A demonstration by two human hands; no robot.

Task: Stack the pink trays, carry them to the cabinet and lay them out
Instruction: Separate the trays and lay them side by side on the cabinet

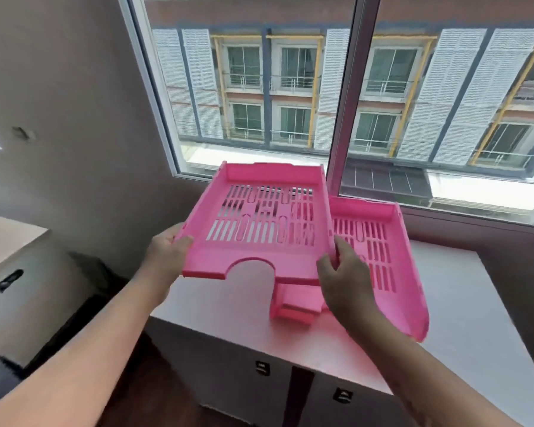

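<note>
the person holds one pink tray, the lifted tray (259,211), in the air over the white cabinet top (450,303), with the left hand (167,251) closed on its left side wall, thumb over the rim, and the right hand (342,272) closed on its right near corner. gripping the two opposite sides looks like the way to keep the wide, shallow tray level and steer it, and its far end is tipped slightly up toward the window (336,87). a second tray (383,251) lies flat on the cabinet to the right, its left edge hidden behind the lifted one. under the near edge of the held tray a smaller pink piece (296,306) rests on the cabinet; whether it is a third tray's front or a separate part i cannot tell. the rounded cut-out in the held tray's near edge faces the person, so it appears to be oriented like the one already laid down, which suggests the laying-out stage, with this tray due to go down to the left of the other. no brand or writing is readable on the trays; the small dark tags (262,368) on the cabinet doors are too blurred to read.
</note>
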